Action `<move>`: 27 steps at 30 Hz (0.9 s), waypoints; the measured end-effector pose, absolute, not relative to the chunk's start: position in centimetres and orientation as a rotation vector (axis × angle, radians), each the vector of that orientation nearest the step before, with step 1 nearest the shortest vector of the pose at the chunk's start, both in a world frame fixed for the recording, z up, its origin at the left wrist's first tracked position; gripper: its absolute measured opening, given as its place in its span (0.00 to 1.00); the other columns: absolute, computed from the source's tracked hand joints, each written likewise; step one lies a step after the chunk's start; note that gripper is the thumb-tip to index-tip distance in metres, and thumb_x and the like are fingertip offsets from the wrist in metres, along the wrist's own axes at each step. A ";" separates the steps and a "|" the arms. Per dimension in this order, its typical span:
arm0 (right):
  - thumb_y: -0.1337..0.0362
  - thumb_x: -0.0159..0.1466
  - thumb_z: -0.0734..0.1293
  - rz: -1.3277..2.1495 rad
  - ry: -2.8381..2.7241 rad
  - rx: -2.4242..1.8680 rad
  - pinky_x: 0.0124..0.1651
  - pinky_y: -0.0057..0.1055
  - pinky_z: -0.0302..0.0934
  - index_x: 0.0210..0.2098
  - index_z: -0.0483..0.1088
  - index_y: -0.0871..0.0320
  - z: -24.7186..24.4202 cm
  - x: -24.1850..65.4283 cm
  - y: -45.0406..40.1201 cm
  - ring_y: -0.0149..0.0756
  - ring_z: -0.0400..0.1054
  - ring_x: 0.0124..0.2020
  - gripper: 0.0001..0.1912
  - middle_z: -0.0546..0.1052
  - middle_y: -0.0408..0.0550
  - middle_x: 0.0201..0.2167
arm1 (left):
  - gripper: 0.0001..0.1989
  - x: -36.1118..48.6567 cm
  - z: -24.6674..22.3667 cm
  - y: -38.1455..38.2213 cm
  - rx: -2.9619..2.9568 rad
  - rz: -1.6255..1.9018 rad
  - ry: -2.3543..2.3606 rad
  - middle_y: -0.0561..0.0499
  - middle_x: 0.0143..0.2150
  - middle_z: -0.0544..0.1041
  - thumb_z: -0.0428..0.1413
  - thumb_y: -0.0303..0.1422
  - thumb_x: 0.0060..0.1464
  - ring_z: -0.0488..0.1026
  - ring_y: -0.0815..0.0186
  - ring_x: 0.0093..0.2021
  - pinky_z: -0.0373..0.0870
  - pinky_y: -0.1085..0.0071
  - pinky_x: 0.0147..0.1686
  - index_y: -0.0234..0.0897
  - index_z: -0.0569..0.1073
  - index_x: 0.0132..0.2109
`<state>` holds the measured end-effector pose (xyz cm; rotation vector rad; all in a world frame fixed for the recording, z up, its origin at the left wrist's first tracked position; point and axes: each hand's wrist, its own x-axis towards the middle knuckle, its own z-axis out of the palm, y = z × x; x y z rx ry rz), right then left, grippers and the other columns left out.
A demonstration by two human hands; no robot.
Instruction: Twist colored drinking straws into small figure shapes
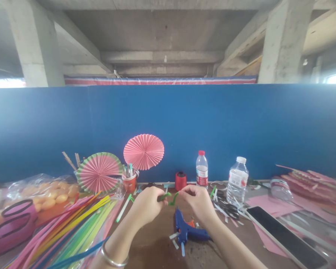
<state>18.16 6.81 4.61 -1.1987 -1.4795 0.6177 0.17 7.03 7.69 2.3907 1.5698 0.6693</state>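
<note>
A green pipe cleaner, bent into a kinked shape, stretches between my two hands above the table. My left hand is closed round one part of it, with some green showing between the fingers. The fingertips of my right hand pinch the other end. Just below my hands lies a blue hot glue gun with a pale glue stick poking out. A white and green stick rests beside my left hand. Black scissors, partly among paper scraps, lie right of my right hand.
Many coloured pipe cleaners spread at the left, near a bag of orange balls. Pink pleated paper fans, a red thread spool and water bottles stand behind. A phone lies at the right. A blue partition closes the back.
</note>
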 end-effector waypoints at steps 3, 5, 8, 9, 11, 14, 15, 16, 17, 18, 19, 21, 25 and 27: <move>0.62 0.53 0.64 0.593 -1.507 -1.180 0.29 0.25 0.55 0.22 0.71 0.59 5.3 17.8 6.0 0.32 0.64 0.24 0.09 0.73 0.42 0.20 | 0.10 0.3 7.8 6.9 2.423 0.652 1.585 0.55 0.18 0.68 0.48 0.35 0.48 0.63 0.71 0.19 0.47 0.76 0.20 0.37 0.68 0.23; 0.63 0.54 0.63 0.596 -1.540 -1.158 0.31 0.26 0.57 0.23 0.72 0.58 5.5 17.6 5.6 0.34 0.66 0.26 0.08 0.75 0.43 0.22 | 0.10 0.3 7.8 6.9 2.448 0.679 1.592 0.54 0.19 0.69 0.49 0.35 0.48 0.64 0.70 0.19 0.47 0.76 0.19 0.38 0.69 0.24; 0.65 0.55 0.62 0.573 -1.587 -1.122 0.33 0.26 0.58 0.26 0.73 0.57 5.6 17.4 5.2 0.35 0.67 0.28 0.08 0.76 0.44 0.25 | 0.09 0.3 7.8 7.0 2.467 0.765 1.619 0.54 0.21 0.70 0.49 0.34 0.47 0.65 0.70 0.21 0.47 0.76 0.20 0.37 0.69 0.23; 0.66 0.55 0.62 0.548 -1.605 -1.097 0.33 0.26 0.58 0.27 0.73 0.57 5.5 17.4 5.1 0.35 0.68 0.29 0.08 0.76 0.44 0.26 | 0.09 0.3 7.8 7.1 2.455 0.802 1.626 0.53 0.21 0.70 0.49 0.34 0.47 0.65 0.70 0.21 0.48 0.76 0.20 0.37 0.69 0.23; 0.68 0.55 0.62 0.476 -1.657 -1.018 0.34 0.26 0.58 0.28 0.73 0.57 5.4 17.3 5.0 0.34 0.67 0.30 0.07 0.75 0.44 0.27 | 0.10 0.4 7.9 7.2 2.383 0.881 1.628 0.53 0.20 0.70 0.48 0.34 0.47 0.65 0.70 0.21 0.49 0.76 0.21 0.36 0.69 0.24; 0.72 0.54 0.61 0.367 -1.775 -0.903 0.33 0.25 0.58 0.28 0.72 0.57 5.1 17.1 4.9 0.32 0.66 0.28 0.09 0.74 0.44 0.26 | 0.11 0.5 8.1 7.3 2.194 0.996 1.538 0.55 0.18 0.67 0.48 0.36 0.48 0.63 0.70 0.19 0.51 0.77 0.20 0.35 0.69 0.25; 0.72 0.54 0.61 0.342 -1.807 -0.885 0.32 0.25 0.57 0.28 0.72 0.57 4.9 17.1 5.0 0.32 0.66 0.28 0.09 0.73 0.44 0.25 | 0.11 0.5 8.1 7.3 2.120 1.035 1.485 0.55 0.18 0.67 0.48 0.37 0.48 0.63 0.71 0.18 0.52 0.77 0.20 0.35 0.68 0.25; 0.73 0.53 0.61 0.329 -1.828 -0.877 0.32 0.24 0.57 0.27 0.72 0.57 4.8 17.0 5.1 0.32 0.65 0.28 0.09 0.72 0.44 0.24 | 0.11 0.5 8.2 7.3 2.045 1.073 1.424 0.55 0.19 0.67 0.49 0.37 0.48 0.63 0.71 0.18 0.53 0.77 0.20 0.35 0.68 0.25; 0.73 0.53 0.61 0.330 -1.836 -0.877 0.32 0.24 0.57 0.27 0.72 0.57 4.6 17.0 5.3 0.32 0.65 0.28 0.10 0.72 0.44 0.24 | 0.11 0.5 8.3 7.3 1.973 1.101 1.358 0.55 0.20 0.68 0.50 0.38 0.47 0.63 0.72 0.18 0.54 0.77 0.19 0.34 0.68 0.25; 0.74 0.52 0.61 0.346 -1.829 -0.884 0.32 0.24 0.57 0.26 0.72 0.57 4.5 17.0 5.4 0.31 0.65 0.28 0.10 0.72 0.43 0.24 | 0.11 0.5 8.4 7.3 1.904 1.118 1.292 0.55 0.21 0.68 0.51 0.38 0.46 0.63 0.72 0.18 0.54 0.77 0.19 0.34 0.68 0.26; 0.75 0.52 0.61 0.375 -1.812 -0.896 0.32 0.24 0.57 0.26 0.72 0.57 4.3 17.0 5.6 0.31 0.65 0.28 0.10 0.72 0.43 0.24 | 0.11 0.4 8.5 7.3 1.846 1.119 1.228 0.55 0.22 0.68 0.52 0.38 0.46 0.63 0.73 0.18 0.55 0.78 0.18 0.34 0.68 0.26; 0.74 0.51 0.62 0.453 -1.769 -0.937 0.31 0.23 0.57 0.26 0.73 0.57 4.0 17.1 6.1 0.30 0.65 0.27 0.10 0.73 0.42 0.23 | 0.10 0.4 8.7 7.1 1.780 1.073 1.120 0.55 0.22 0.68 0.52 0.37 0.46 0.62 0.74 0.17 0.55 0.78 0.17 0.34 0.68 0.26; 0.68 0.51 0.64 0.596 -1.736 -1.048 0.26 0.23 0.55 0.23 0.74 0.59 3.7 17.4 6.7 0.30 0.64 0.23 0.06 0.72 0.42 0.20 | 0.09 0.1 9.0 6.7 1.831 0.857 0.989 0.56 0.19 0.65 0.53 0.36 0.45 0.63 0.74 0.15 0.56 0.78 0.16 0.33 0.68 0.27; 0.66 0.51 0.65 0.646 -1.722 -1.106 0.24 0.23 0.54 0.21 0.73 0.60 3.7 17.5 6.8 0.29 0.63 0.21 0.07 0.71 0.41 0.17 | 0.09 -0.1 9.0 6.5 1.898 0.701 0.974 0.56 0.19 0.65 0.53 0.36 0.45 0.64 0.72 0.16 0.57 0.78 0.15 0.33 0.69 0.27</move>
